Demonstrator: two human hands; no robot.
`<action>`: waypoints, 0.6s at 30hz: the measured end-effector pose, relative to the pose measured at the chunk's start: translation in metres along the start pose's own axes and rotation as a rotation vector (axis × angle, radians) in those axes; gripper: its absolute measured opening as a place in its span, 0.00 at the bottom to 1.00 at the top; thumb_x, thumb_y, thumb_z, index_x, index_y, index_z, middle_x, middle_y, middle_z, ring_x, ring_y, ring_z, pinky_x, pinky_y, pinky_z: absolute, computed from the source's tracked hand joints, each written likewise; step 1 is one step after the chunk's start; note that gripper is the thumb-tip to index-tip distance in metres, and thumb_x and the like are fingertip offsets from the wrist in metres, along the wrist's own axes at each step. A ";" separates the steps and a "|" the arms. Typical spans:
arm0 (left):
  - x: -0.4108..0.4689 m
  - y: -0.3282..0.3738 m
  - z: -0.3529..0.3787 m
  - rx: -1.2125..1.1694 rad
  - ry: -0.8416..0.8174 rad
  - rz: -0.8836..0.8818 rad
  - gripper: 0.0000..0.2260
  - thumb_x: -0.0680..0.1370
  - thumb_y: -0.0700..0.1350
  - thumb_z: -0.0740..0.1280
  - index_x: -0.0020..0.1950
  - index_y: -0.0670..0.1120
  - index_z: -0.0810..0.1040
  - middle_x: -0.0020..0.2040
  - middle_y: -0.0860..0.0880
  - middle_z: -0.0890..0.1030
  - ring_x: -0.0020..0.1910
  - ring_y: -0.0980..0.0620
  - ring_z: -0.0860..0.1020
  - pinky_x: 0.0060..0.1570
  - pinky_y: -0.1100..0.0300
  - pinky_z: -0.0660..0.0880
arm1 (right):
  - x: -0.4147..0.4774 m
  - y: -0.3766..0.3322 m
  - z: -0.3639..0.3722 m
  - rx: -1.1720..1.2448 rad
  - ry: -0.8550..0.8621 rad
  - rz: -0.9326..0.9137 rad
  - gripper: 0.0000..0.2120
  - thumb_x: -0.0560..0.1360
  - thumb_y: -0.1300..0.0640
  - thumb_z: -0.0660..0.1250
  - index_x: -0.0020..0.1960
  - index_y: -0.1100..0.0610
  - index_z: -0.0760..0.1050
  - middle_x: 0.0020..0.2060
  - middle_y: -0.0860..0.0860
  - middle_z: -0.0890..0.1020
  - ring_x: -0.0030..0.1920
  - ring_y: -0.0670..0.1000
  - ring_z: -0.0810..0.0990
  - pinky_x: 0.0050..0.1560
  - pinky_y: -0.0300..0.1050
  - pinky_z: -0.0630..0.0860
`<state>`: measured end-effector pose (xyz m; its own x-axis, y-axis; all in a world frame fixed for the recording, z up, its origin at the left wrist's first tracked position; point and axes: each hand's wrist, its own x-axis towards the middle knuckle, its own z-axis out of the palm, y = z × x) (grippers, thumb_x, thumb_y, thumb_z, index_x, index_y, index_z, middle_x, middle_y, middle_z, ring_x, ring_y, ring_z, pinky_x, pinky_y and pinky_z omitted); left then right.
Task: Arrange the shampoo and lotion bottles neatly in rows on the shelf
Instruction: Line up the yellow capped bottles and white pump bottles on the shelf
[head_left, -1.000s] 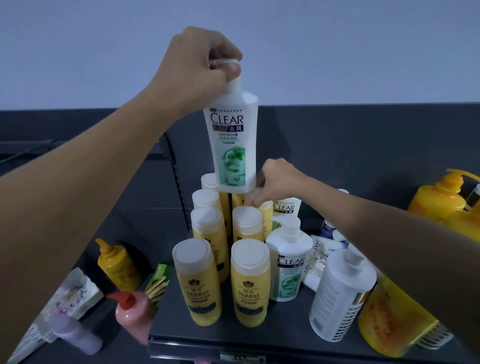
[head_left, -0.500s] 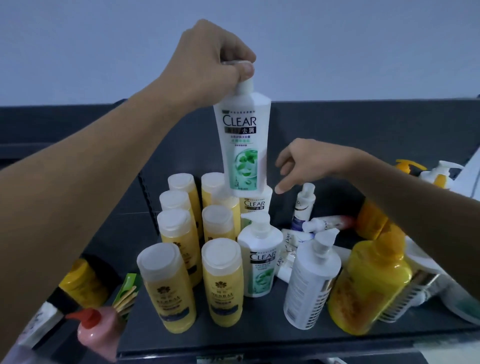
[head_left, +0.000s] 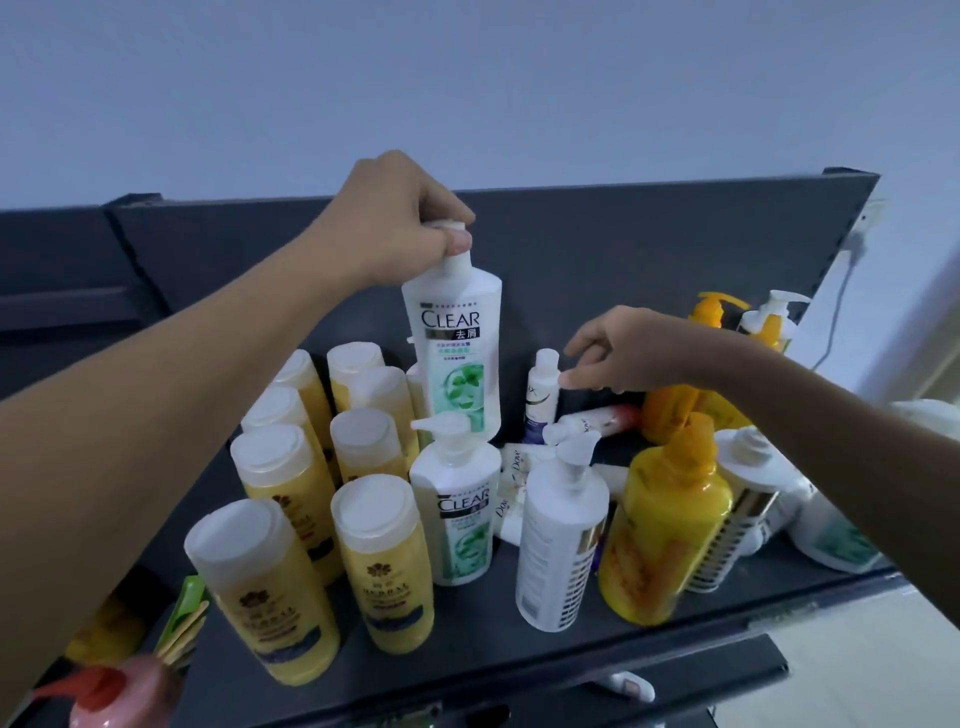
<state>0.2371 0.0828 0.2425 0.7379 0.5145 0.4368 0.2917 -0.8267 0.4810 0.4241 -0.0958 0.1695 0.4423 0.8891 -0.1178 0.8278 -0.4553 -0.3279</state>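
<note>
As the left hand pinches its pump, CLEAR bottle points up — vertical

At centre we see a glossy white plastic Clear bottle. The yellow bottles at lower left look smooth plastic with matt white caps; the dark shelf is matt.

hidden and cut-off bits around the held clear bottle
its pump top is buried under the left hand and its small print is too fine to read; far below-left of it, a pink bottle is blurred and cut by the frame edge; to its right, a teal-label bottle sits partly behind the right forearm.
</note>
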 end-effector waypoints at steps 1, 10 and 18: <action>-0.003 -0.001 0.005 0.022 -0.024 -0.013 0.08 0.76 0.42 0.73 0.53 0.51 0.88 0.48 0.57 0.83 0.50 0.60 0.77 0.52 0.68 0.72 | -0.002 0.001 0.001 0.011 0.006 -0.001 0.22 0.76 0.43 0.71 0.66 0.53 0.79 0.46 0.48 0.87 0.43 0.48 0.85 0.54 0.47 0.81; -0.031 -0.036 0.059 0.254 -0.238 -0.099 0.15 0.77 0.47 0.75 0.63 0.50 0.85 0.64 0.49 0.83 0.63 0.47 0.80 0.64 0.48 0.78 | -0.015 0.004 0.005 -0.048 0.022 -0.010 0.21 0.79 0.44 0.68 0.69 0.53 0.77 0.56 0.46 0.85 0.58 0.50 0.81 0.56 0.42 0.73; -0.027 -0.044 0.068 0.302 -0.195 -0.159 0.15 0.78 0.48 0.75 0.64 0.51 0.84 0.67 0.48 0.81 0.58 0.44 0.81 0.59 0.47 0.81 | -0.026 0.012 -0.005 -0.086 0.045 -0.022 0.22 0.80 0.44 0.67 0.70 0.53 0.76 0.56 0.48 0.86 0.58 0.50 0.82 0.55 0.41 0.74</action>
<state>0.2452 0.0900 0.1580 0.7624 0.6127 0.2083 0.5563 -0.7849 0.2729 0.4240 -0.1240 0.1734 0.4369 0.8969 -0.0681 0.8634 -0.4394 -0.2479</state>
